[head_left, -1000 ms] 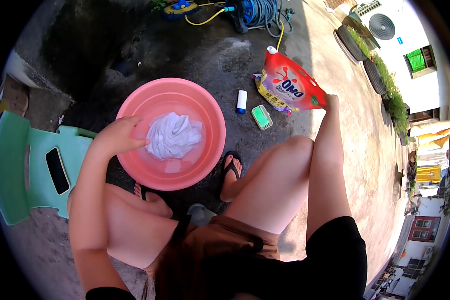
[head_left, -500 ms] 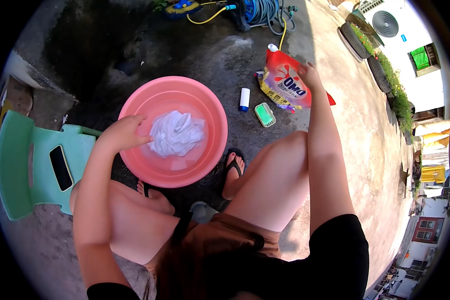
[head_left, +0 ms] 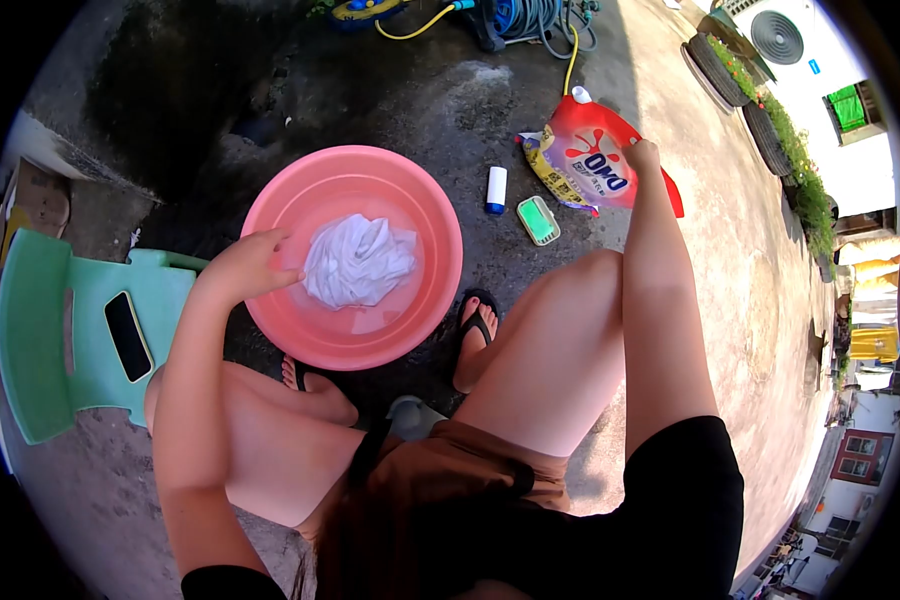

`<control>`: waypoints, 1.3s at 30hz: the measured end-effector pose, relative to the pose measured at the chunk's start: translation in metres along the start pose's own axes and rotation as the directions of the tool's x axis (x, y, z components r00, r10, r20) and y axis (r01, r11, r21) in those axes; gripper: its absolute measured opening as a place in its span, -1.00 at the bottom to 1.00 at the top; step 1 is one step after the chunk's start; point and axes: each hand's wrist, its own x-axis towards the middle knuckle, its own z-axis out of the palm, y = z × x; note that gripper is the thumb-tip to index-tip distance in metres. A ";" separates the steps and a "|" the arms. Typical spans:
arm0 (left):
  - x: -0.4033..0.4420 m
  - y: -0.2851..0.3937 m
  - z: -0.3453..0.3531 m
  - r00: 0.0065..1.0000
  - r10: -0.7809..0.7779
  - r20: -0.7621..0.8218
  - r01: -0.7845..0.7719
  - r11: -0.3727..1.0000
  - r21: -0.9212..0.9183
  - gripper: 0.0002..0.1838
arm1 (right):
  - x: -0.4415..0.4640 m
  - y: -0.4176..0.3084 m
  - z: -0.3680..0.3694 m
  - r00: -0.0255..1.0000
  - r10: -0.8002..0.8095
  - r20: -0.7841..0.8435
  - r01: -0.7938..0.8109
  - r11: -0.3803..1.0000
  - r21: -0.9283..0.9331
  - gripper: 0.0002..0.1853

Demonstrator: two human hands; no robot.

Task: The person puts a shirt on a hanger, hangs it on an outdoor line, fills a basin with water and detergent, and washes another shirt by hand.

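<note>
A pink basin (head_left: 422, 325) of water stands on the ground with a crumpled white cloth (head_left: 358, 260) in it. Over the basin's left rim is my left hand (head_left: 253, 265), fingers apart and empty, its thumb close to the cloth. My right hand (head_left: 642, 156) is closed on the upper edge of a red and purple OMO detergent bag (head_left: 595, 160), right of the basin. The bag has a white cap. Between basin and bag lie a white bottle with a blue end (head_left: 496, 190) and a small dish with a green block (head_left: 538, 220).
A green plastic chair (head_left: 88, 330) at the left bears a dark-screened phone (head_left: 128, 336). A hose reel (head_left: 525, 18) with a yellow hose is at the top. Tires with plants (head_left: 770, 140) line the wall at the upper right. My sandalled feet are below the basin.
My right hand has let go of the bag's right corner, moved up and left, and closed on its upper edge. The bag sits lower and flatter. My left hand has barely moved.
</note>
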 end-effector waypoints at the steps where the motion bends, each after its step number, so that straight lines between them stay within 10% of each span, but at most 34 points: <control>1: 0.000 -0.002 0.000 1.000 0.002 -0.003 -0.002 1.000 0.002 -0.19 | 0.001 0.000 -0.001 1.000 0.007 -0.014 -0.007 0.999 0.044 -0.56; 14: -0.017 -0.006 -0.005 0.998 0.042 -0.055 -0.043 0.999 -0.001 -0.24 | 0.007 0.005 0.020 0.985 0.138 0.098 -0.156 0.966 0.208 -0.64; 23: -0.012 -0.008 0.007 0.998 0.052 0.021 -0.054 0.993 0.102 -0.33 | -0.022 -0.116 -0.068 0.960 -0.277 -0.046 0.276 0.961 -0.025 -0.62; 25: -0.011 -0.008 0.008 0.999 0.031 0.043 -0.036 0.994 0.103 -0.35 | -0.060 -0.174 -0.084 0.898 -0.427 -0.107 0.437 0.893 0.107 -0.67; 29: -0.011 -0.014 0.011 0.995 -0.021 0.101 0.009 0.993 0.115 -0.38 | -0.134 -0.279 -0.057 0.650 -0.696 0.306 0.668 0.715 0.207 -0.62; 33: -0.016 -0.020 0.009 0.991 -0.051 0.123 0.036 0.992 0.121 -0.39 | -0.190 -0.344 0.009 0.212 -0.727 0.653 0.853 0.464 0.239 -0.59; 39: -0.034 -0.027 -0.002 0.993 -0.107 0.056 0.104 0.993 0.056 -0.41 | -0.250 -0.364 0.162 0.470 -0.766 0.440 0.676 0.632 0.378 -0.58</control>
